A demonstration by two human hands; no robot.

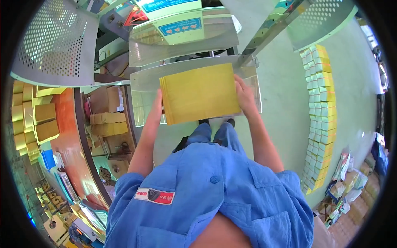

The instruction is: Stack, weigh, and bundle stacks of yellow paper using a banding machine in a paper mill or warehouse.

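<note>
A rectangular stack of yellow kraft paper (200, 93), perhaps envelopes, is held in front of me between both hands. Several layered edges show along its left side. My left hand (157, 108) presses against the left end, its fingers largely hidden by the stack. On the opposite end my right hand (246, 98) grips the right edge, thumb near the top face and fingers partly hidden beneath. Below and beyond the stack is a shiny metal tray (144, 111) of a machine; I cannot tell whether the stack touches it.
Perforated metal guards (58, 45) stand at the far left and far right (322, 25). A brown-topped table (74, 140) runs along my left, with yellow paper bundles (44, 118) beside it. A long row of white-and-yellow bundles (320, 120) lies on the floor at right.
</note>
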